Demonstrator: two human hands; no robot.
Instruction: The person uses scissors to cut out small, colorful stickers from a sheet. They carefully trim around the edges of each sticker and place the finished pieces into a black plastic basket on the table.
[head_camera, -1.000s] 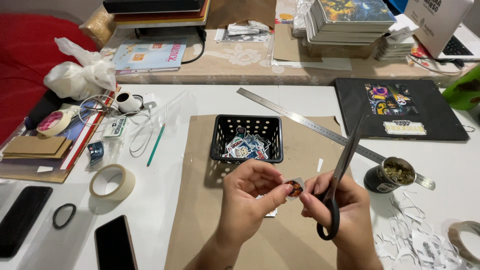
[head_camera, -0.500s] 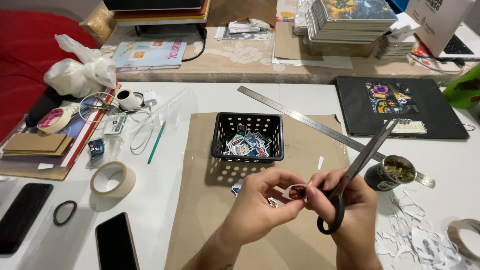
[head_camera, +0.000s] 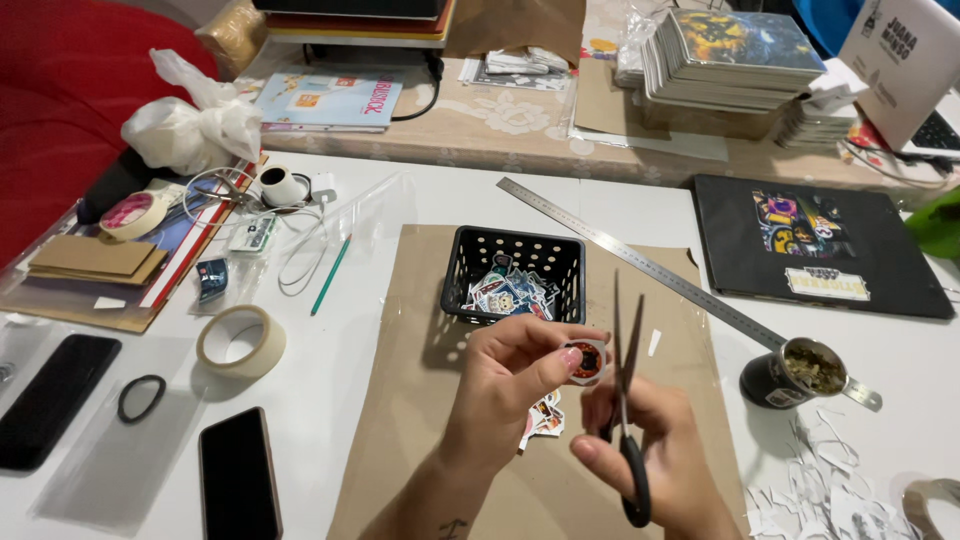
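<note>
My left hand (head_camera: 510, 375) pinches a small round sticker (head_camera: 587, 360) between thumb and fingers, over a brown cardboard mat (head_camera: 420, 400). My right hand (head_camera: 650, 450) grips black-handled scissors (head_camera: 625, 400), blades upright and nearly together, right beside the sticker. Below my left hand lies a strip of printed stickers (head_camera: 545, 415). Just beyond the hands stands a small black basket (head_camera: 460, 270) holding several cut stickers.
A long metal ruler (head_camera: 650, 265) lies diagonally on the mat. A dark cup (head_camera: 785, 375) and white paper scraps (head_camera: 830, 490) sit at the right. A tape roll (head_camera: 240, 340), two phones (head_camera: 238, 475), a hair tie (head_camera: 141, 397) and a green pencil (head_camera: 331, 272) lie left.
The scissors swung from a rightward tilt to nearly vertical, with the blades closing. Both hands shifted slightly and the sticker is turned toward the blades.
</note>
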